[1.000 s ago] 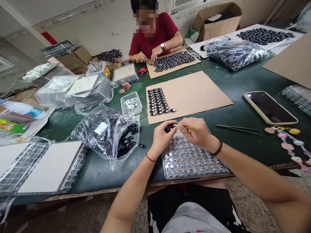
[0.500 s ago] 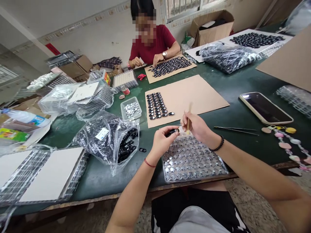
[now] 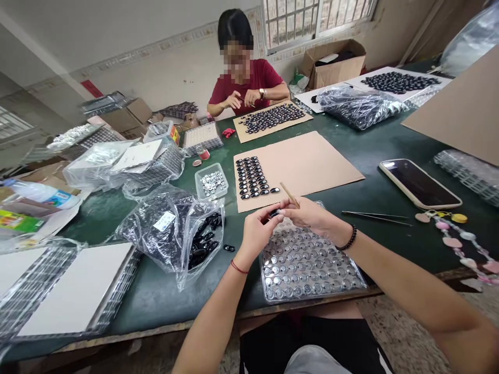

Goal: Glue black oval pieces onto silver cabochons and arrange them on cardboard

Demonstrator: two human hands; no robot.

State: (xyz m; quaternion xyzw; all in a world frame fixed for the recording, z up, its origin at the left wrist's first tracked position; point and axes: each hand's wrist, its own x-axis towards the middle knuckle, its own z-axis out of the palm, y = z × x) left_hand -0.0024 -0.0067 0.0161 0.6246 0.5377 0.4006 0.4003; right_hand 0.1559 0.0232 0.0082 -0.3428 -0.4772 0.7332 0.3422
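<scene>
My left hand [image 3: 257, 231] pinches a small black oval piece [image 3: 274, 213] above a clear blister tray [image 3: 307, 262] of round silver parts. My right hand [image 3: 312, 215] meets it from the right, holding a thin wooden stick [image 3: 289, 195] that points up and to the left. Just beyond the hands lies a brown cardboard sheet [image 3: 312, 158] with rows of finished black oval pieces [image 3: 252, 176] on its left side.
A plastic bag of black pieces [image 3: 175, 228] and a small clear tub of silver parts [image 3: 211, 182] lie to the left. Tweezers [image 3: 374, 215], a phone [image 3: 419, 183] and a bead chain [image 3: 456, 239] lie to the right. A person in a red shirt [image 3: 249, 83] works across the table.
My right hand has swung the stick from lying flat to pointing up and left, and closed in on the left hand. The view has tilted upward. The person opposite has raised both hands.
</scene>
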